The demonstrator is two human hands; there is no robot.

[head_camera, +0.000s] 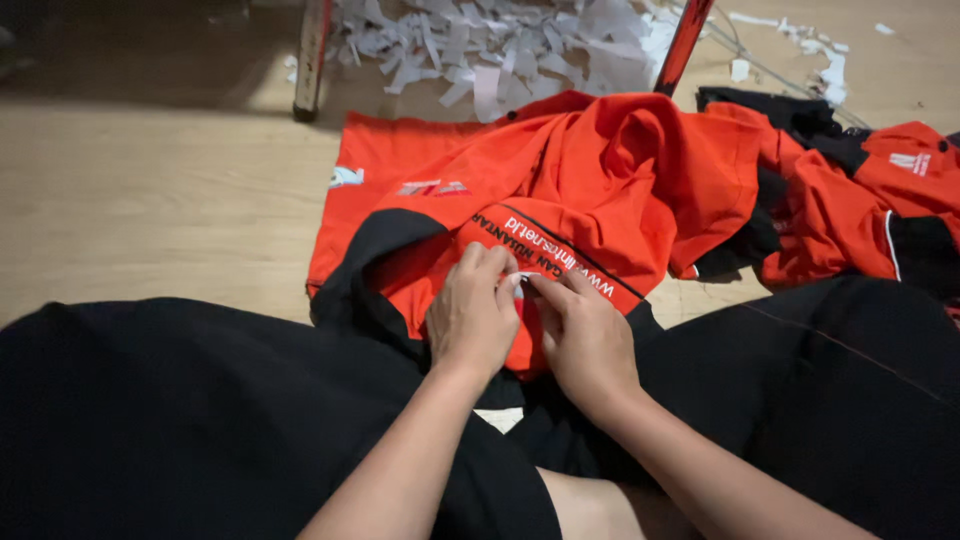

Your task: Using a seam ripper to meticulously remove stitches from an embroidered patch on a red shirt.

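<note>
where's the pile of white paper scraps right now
In the head view, the pile of white paper scraps lies on the wooden floor at top centre, just beyond the orange and black garment and between two upright legs.

The orange-and-black cloth shirt [600, 190] spread on the floor looks like a smooth, slightly sheeny synthetic knit, creased into soft folds, with flat white print lying matt on its surface. The left hand [472, 315] and right hand [585, 335] pinch a small white strip [517, 282] that looks like thin paper or film. A second crumpled orange-and-black cloth garment [870, 200] has the same finish. The pale wooden floor [150, 200] is smooth with a dull satin look. The heap of white paper scraps [500, 45] is matt and curled. The black cloth trousers [200, 420] look matt and soft.
</note>
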